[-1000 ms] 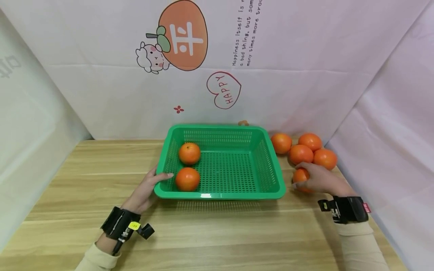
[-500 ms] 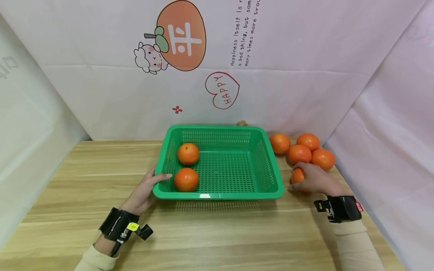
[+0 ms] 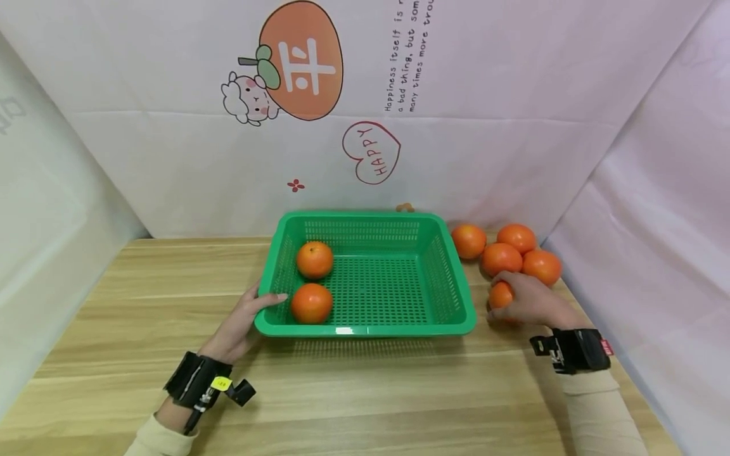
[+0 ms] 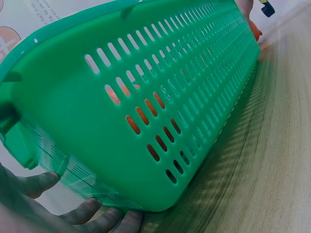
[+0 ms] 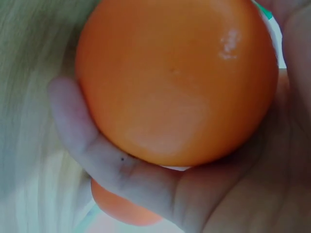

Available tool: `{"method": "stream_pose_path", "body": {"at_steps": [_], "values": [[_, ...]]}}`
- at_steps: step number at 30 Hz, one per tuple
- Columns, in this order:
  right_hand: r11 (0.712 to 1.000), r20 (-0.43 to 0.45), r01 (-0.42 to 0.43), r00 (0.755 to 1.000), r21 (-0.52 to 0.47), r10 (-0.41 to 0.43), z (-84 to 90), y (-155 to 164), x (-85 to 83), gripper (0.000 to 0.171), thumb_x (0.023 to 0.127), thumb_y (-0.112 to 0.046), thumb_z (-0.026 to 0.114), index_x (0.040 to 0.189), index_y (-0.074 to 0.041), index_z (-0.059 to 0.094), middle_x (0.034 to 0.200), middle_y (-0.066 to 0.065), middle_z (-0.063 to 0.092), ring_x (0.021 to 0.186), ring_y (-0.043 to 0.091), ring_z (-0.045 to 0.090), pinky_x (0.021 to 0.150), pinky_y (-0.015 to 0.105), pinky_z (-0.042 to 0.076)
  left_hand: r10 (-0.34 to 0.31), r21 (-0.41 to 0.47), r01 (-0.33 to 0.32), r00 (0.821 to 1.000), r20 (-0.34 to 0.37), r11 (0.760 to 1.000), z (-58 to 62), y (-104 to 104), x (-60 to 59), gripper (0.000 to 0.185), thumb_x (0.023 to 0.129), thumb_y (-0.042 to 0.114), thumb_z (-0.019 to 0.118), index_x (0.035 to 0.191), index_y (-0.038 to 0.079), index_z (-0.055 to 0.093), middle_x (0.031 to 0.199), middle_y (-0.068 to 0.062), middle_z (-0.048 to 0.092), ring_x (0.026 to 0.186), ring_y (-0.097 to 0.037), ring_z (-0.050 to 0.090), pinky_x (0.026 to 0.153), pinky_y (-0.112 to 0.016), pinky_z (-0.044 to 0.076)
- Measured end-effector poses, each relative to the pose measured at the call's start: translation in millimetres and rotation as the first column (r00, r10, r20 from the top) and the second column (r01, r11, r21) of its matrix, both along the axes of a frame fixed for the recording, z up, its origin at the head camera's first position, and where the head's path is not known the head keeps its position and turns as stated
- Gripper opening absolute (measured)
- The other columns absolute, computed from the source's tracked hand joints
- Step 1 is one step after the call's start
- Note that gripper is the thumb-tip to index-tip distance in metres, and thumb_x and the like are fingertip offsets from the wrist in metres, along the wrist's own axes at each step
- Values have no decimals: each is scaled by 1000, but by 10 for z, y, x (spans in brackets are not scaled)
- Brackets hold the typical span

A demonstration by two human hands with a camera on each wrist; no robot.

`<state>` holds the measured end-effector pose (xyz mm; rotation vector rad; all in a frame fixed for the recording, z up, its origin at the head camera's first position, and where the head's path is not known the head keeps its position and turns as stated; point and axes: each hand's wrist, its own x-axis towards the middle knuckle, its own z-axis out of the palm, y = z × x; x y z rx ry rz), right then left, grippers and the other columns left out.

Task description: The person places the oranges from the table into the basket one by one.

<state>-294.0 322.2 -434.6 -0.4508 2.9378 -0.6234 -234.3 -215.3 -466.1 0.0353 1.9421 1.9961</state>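
A green plastic basket [image 3: 365, 330] with slotted walls stands on the table. My left hand [image 3: 236, 326] grips its left side, thumb over the rim and the other fingers against the outer wall [image 4: 82, 141]. Inside, along the left, lie two oranges, a rear orange [image 3: 315, 259] and a front orange [image 3: 312, 303]. To the right of the basket, my right hand [image 3: 530, 299] holds another orange [image 3: 500, 295] low at the table. The right wrist view shows fingers curled round this held orange [image 5: 175, 82]; part of its surface is hidden by the hand.
Several more oranges cluster behind my right hand, among them a middle orange [image 3: 502, 259] and one orange [image 3: 469, 241] close to the basket's right wall. Printed white cloth [image 3: 456, 164] rises behind the wooden table [image 3: 365, 405] and at both sides.
The head view has drifted slightly, so the scene sits a little farther left. Both hands keep their places, the left at the basket and the right round the orange.
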Motion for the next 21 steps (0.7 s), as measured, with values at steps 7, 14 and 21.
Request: {"method": "stream_pose_path", "body": {"at_steps": [7, 14, 21], "values": [[1000, 13, -8, 1000, 8, 7, 38, -10, -4, 43, 67, -19, 91, 102, -13, 68, 99, 6, 63, 78, 19, 58, 67, 29, 43, -15, 8, 15, 1000, -11, 1000, 2, -17, 2, 76, 107, 29, 53, 171, 25, 12, 169, -15, 33, 128, -5, 55, 106, -30, 47], [1000, -1, -11, 1000, 29, 11, 42, 26, 11, 41, 68, -22, 92, 99, -16, 66, 95, 4, 64, 81, 19, 58, 71, 31, 44, -9, -5, 9, 1000, -2, 1000, 14, -14, 0, 76, 107, 29, 54, 171, 25, 12, 170, -13, 32, 130, -7, 52, 106, -30, 45], [998, -78, -44, 996, 38, 47, 138, 76, 42, 50, 66, -27, 96, 104, -11, 67, 97, 4, 67, 87, 20, 58, 76, 33, 46, -8, -7, 8, 1000, 3, 1000, 47, 5, -34, 77, 107, 31, 55, 171, 26, 12, 170, -13, 33, 136, -15, 49, 107, -32, 45]]}}
